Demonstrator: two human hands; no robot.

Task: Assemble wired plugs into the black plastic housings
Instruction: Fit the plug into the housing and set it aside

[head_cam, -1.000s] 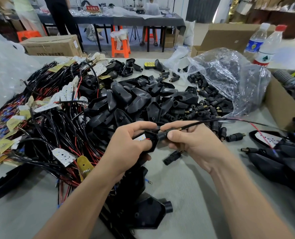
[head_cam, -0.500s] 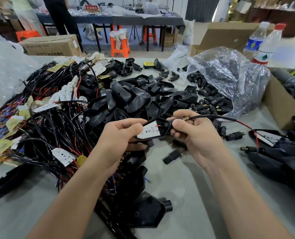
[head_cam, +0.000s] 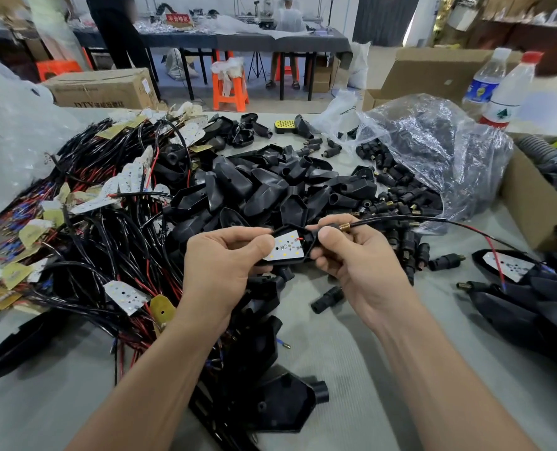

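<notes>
Since a second ago the black housing [head_cam: 309,245] has turned its open face up. Left of the housing, the left hand [head_cam: 225,265] grips its wide end, fingers curled. A white LED board [head_cam: 288,249] sits inside the housing. Right of it, the right hand [head_cam: 361,258] pinches the neck, seemingly seating the brass-tipped plug [head_cam: 344,226]; its black wire [head_cam: 433,219] trails rightward.

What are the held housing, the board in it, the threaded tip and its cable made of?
housing: black moulded plastic, probably; dull sheen, sharp moulded edges.
board: white-coated flat sheet with small yellow squares, probably an LED board; base material unclear.
threaded tip: metal, brass-coloured, shiny, visible thread.
cable: black flexible sheath, plastic or rubber; it curves freely.
</notes>
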